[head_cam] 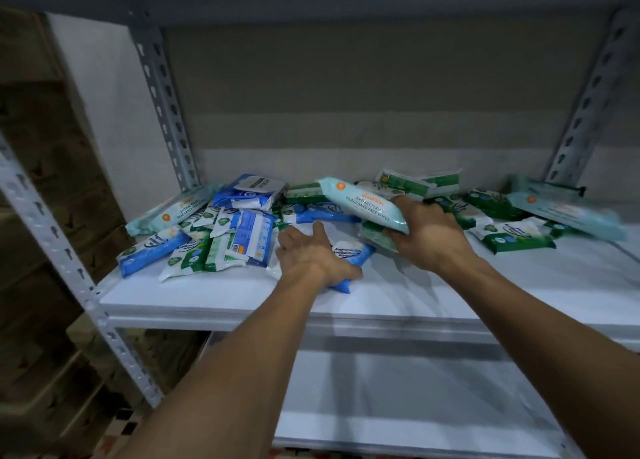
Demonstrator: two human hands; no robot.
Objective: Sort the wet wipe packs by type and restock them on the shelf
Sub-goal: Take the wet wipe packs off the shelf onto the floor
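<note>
Lying in a loose heap along the back of the white shelf (398,295), the wet wipe packs (221,230) mix blue, green and pale teal. The right hand (429,231) curls its fingers round a pale teal pack (363,204), lifted above the heap. The left hand (308,252) grips a blue pack (349,256) resting on the shelf.

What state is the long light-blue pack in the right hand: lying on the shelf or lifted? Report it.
Lifted. The right hand grips the light-blue pack by one end, and it tilts above the packs on the shelf.
</note>
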